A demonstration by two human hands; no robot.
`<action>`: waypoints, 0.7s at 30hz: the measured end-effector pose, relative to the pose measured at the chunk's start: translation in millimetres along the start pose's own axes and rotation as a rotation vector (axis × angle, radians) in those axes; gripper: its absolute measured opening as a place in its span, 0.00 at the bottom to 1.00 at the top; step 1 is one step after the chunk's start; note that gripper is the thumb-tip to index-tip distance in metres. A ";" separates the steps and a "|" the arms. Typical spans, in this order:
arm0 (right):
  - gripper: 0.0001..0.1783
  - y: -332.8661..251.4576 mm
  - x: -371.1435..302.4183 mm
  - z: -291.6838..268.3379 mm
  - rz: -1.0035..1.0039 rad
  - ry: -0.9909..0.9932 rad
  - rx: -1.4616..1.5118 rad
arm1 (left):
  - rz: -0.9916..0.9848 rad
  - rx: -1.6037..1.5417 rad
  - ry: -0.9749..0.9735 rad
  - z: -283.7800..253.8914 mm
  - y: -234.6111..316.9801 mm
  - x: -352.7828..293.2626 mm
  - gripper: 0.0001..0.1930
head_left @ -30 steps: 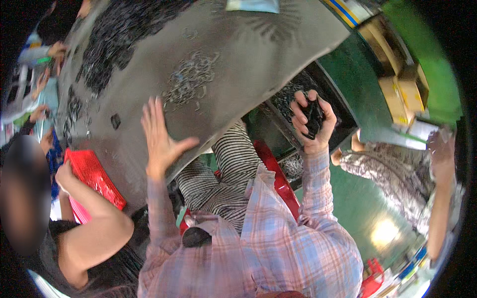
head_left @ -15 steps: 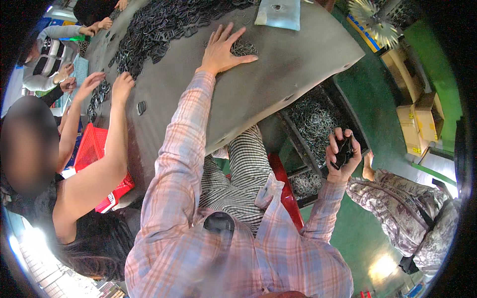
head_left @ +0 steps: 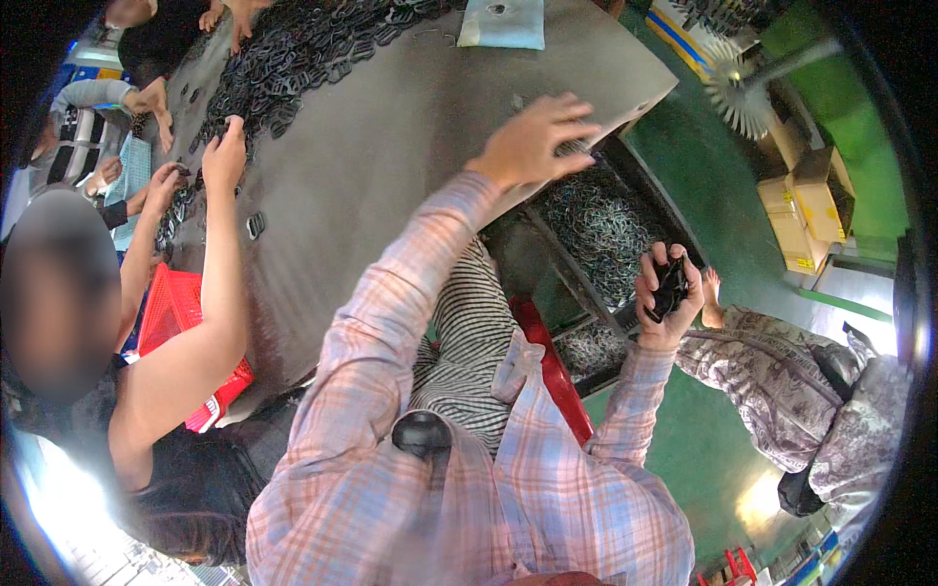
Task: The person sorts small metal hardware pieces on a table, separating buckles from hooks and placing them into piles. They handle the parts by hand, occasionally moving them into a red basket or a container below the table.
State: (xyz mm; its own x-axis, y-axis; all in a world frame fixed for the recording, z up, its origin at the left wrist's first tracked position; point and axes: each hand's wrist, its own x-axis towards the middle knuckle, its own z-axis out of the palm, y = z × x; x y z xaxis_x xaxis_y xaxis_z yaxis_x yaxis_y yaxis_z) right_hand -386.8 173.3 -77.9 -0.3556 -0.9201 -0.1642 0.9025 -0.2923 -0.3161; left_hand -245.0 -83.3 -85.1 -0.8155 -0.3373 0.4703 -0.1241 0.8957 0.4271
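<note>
My left hand (head_left: 539, 142) has its fingers spread, slightly blurred, at the table's right edge above a bin. Some small metal pieces (head_left: 575, 146) show between its thumb and fingers, against the table edge. Low on the right, my right hand (head_left: 666, 303) is closed around a clump of glossy black pieces (head_left: 671, 285); their exact kind is hard to make out. Beneath and beside it is the dark bin (head_left: 669, 205), filled with silvery wire-like metal pieces (head_left: 598, 227). A smaller compartment holds more such pieces (head_left: 589, 352).
The grey table (head_left: 362, 186) carries a big heap of black buckles (head_left: 293, 63) at its far side and a pale blue pad (head_left: 501, 24). A co-worker's hands (head_left: 225, 156) work on the left, above a red basket (head_left: 171, 303). Cardboard boxes (head_left: 806, 210) and another person's legs (head_left: 772, 376) are right.
My left hand has slid right and nearer, from mid-table to the table edge, and the small metal pile has left its former spot. My right hand stays closed on the black pieces.
</note>
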 end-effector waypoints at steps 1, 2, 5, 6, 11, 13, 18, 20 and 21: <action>0.10 -2.4 0.5 1.9 0.001 -0.001 -0.011 | 0.021 -0.074 -0.012 14.0 13.2 8.2 0.23; 0.10 -4.4 2.1 4.6 0.011 -0.006 -0.020 | 0.038 -0.141 -0.021 25.7 26.5 14.3 0.22; 0.10 -10.8 -0.7 17.5 0.005 0.022 -0.093 | 0.062 -0.257 0.056 47.3 67.2 20.4 0.17; 0.11 -10.6 -2.2 24.2 0.007 0.020 -0.116 | 0.113 -0.210 0.086 44.2 75.3 18.7 0.15; 0.09 -17.6 -20.0 3.6 -0.042 0.110 -0.154 | -0.180 -0.179 0.400 -29.0 90.8 -40.1 0.08; 0.11 -17.0 -19.4 -19.3 -0.016 0.018 -0.106 | -0.419 0.019 0.519 -76.8 78.8 -84.4 0.08; 0.11 28.5 -11.9 -12.5 0.130 0.067 -0.157 | -0.905 0.771 0.517 -165.4 7.3 -266.6 0.16; 0.10 54.8 -0.7 5.2 0.256 0.011 -0.177 | -1.026 0.947 0.440 -180.6 -16.1 -294.4 0.19; 0.10 71.2 3.7 14.5 0.303 -0.018 -0.190 | -1.094 1.038 0.399 -186.5 -27.1 -309.9 0.21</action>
State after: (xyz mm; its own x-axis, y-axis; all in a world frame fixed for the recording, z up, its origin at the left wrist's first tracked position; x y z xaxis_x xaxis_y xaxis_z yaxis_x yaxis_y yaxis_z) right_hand -320.3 145.4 -87.5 -0.0727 -0.9626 -0.2610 0.9043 0.0467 -0.4243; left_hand 116.5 -57.1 -98.4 0.1059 -0.8367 0.5373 -0.9943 -0.0845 0.0644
